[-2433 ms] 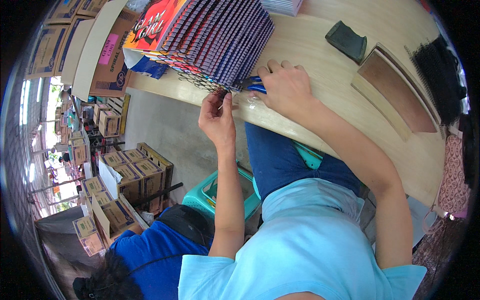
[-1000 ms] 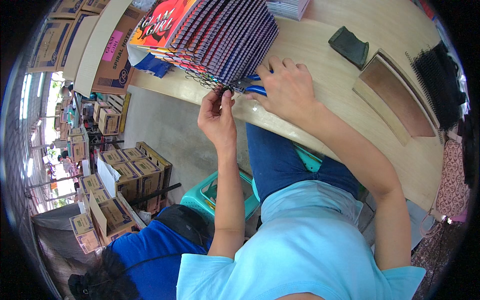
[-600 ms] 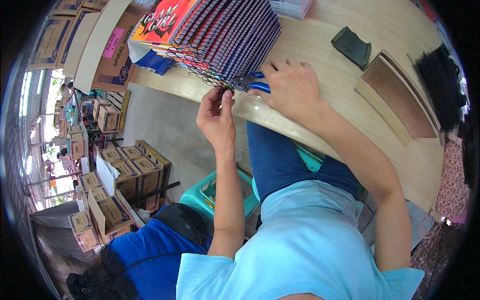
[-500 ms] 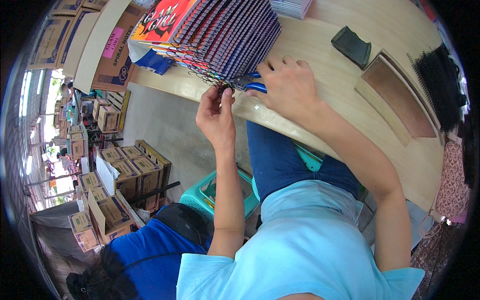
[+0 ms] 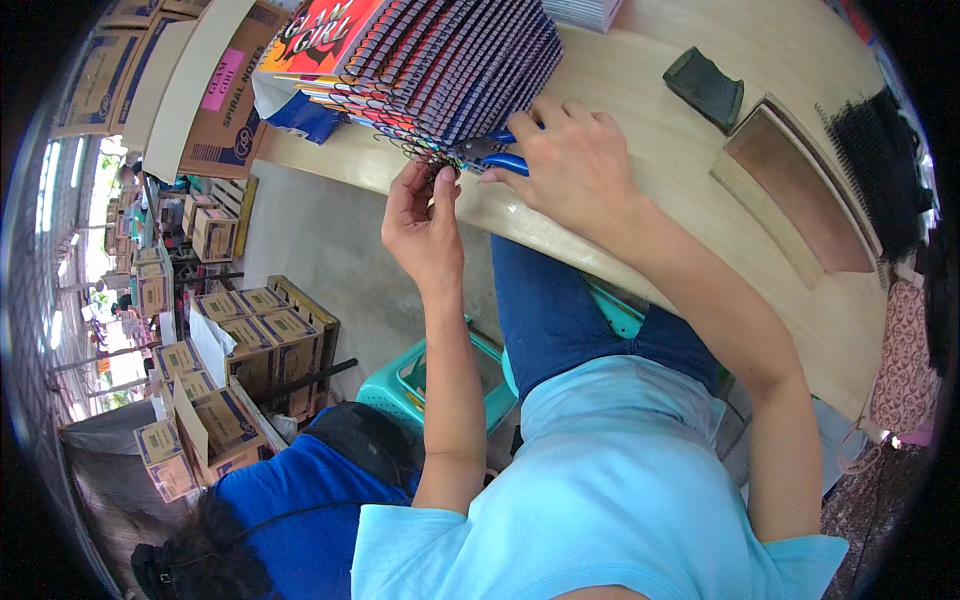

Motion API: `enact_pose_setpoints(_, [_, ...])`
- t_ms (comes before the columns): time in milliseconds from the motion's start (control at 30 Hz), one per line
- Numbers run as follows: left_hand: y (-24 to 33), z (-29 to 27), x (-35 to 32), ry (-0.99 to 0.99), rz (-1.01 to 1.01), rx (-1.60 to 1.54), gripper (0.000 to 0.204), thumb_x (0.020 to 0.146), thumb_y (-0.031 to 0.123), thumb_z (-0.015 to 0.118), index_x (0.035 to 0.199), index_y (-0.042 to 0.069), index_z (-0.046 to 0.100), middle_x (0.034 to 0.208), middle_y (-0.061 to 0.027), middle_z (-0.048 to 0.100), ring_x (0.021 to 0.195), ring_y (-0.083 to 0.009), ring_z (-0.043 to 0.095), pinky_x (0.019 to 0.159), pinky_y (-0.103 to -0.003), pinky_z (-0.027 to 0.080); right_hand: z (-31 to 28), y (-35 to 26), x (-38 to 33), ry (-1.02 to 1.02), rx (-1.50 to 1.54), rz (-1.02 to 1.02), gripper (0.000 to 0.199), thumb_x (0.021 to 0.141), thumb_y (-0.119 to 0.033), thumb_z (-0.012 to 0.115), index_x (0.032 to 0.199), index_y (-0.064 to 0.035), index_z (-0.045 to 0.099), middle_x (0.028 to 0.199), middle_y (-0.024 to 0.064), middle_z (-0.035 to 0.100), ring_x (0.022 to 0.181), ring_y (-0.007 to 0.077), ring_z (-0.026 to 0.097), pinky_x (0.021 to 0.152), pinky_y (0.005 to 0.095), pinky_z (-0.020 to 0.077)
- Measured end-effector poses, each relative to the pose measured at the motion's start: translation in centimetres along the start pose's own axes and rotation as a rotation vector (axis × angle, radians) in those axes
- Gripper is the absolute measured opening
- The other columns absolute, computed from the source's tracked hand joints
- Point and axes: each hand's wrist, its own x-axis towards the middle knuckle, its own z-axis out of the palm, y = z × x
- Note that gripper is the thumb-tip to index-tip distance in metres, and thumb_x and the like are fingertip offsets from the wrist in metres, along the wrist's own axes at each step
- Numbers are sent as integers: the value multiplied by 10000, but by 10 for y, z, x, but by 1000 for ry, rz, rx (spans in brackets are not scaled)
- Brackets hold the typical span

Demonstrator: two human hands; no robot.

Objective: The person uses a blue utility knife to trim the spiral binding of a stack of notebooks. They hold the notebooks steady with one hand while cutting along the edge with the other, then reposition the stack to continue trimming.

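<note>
A tall stack of spiral notebooks [image 5: 455, 70] with orange and red covers stands at the table's far left edge, dark wire coils facing me. My right hand [image 5: 575, 160] is closed round the blue handles of a pair of cutting pliers [image 5: 500, 158]. The pliers' jaws reach the coil ends at the stack's lower near corner. Just left of the jaws, my left hand [image 5: 428, 205] pinches the end of a dark wire coil [image 5: 440, 168] between thumb and fingers. The jaws and the wire ends are too small to make out exactly.
On the pale wooden table [image 5: 640, 110] lie a dark block [image 5: 704, 90], a brown curved board [image 5: 800, 190] and a bundle of black coils [image 5: 870, 180]. An open carton [image 5: 225, 110] stands left of the stack. A teal stool [image 5: 400, 395] and a person in blue [image 5: 300, 500] are at lower left.
Both hands and the pliers have shifted slightly left along the row of coils, the left hand also a little upward. The grips look the same.
</note>
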Motion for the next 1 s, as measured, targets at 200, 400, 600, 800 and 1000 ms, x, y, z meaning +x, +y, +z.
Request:
enact_pose_setpoints(200, [1, 0, 1, -1, -12, 4, 239, 907, 47, 638, 1110, -73, 606, 987, -118, 666, 852, -148, 660, 724, -278, 582, 1, -6, 8, -185, 38, 54, 474, 735, -518, 709, 912, -80, 664, 848, 74, 624, 810, 263, 649, 667, 405, 507])
enact_pose_setpoints(400, [11, 0, -3, 11, -61, -3, 243, 912, 68, 638, 1100, -83, 611, 976, -121, 664, 845, -163, 668, 720, -288, 588, -10, 2, 2, -201, 94, 129, 464, 754, -478, 713, 975, -73, 660, 943, 111, 643, 869, 276, 659, 701, 445, 511])
enact_pose_setpoints(600, [19, 7, 0, 4, -73, -37, 239, 902, 91, 660, 1063, -82, 621, 935, -115, 666, 800, -146, 658, 698, -282, 584, -10, 0, 0, -18, 15, 43, 472, 754, -504, 703, 966, -85, 661, 987, 113, 625, 925, 261, 622, 716, 436, 489])
enact_pose_setpoints(800, [17, 9, 3, 42, -84, -49, 216, 911, 96, 648, 1046, -72, 631, 935, -109, 670, 788, -150, 661, 686, -281, 581, -12, -3, 6, -177, 69, 74, 433, 758, -467, 711, 932, -73, 666, 917, 111, 652, 859, 280, 661, 708, 448, 512])
enact_pose_setpoints(1000, [22, 2, 3, 45, -76, -13, 214, 906, 81, 650, 1053, -73, 628, 933, -105, 670, 792, -147, 661, 677, -279, 581, -22, -3, 4, -111, 135, 107, 418, 759, -446, 717, 920, -64, 663, 875, 104, 659, 805, 284, 672, 677, 441, 524])
